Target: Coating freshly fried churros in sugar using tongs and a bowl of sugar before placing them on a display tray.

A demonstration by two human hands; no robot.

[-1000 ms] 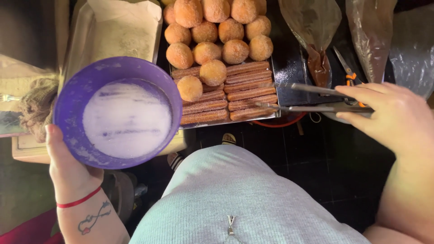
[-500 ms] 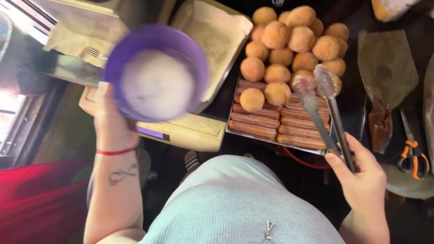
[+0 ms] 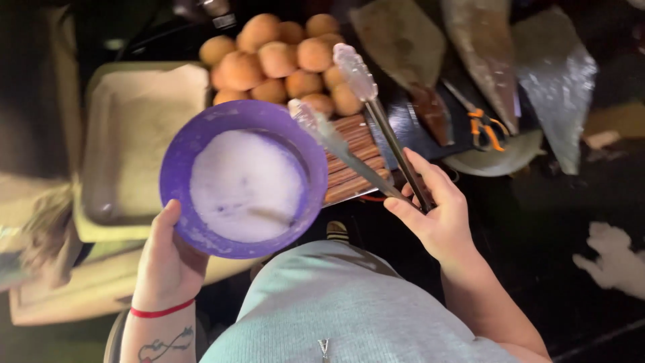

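Holding tongs (image 3: pixel 366 128) apart, right hand (image 3: pixel 437 215); left hand (image 3: pixel 168 262) seemingly clamps purple bowl (image 3: pixel 195 144).

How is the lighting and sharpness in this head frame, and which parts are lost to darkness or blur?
Head view: lighting is uneven and warm; the purple bowl in the left hand, the fried balls and the tongs in the right hand are well lit. The tong tips show slight blur. The right side and upper left corner sink into near-black shadow, and the pale tray looks soft.
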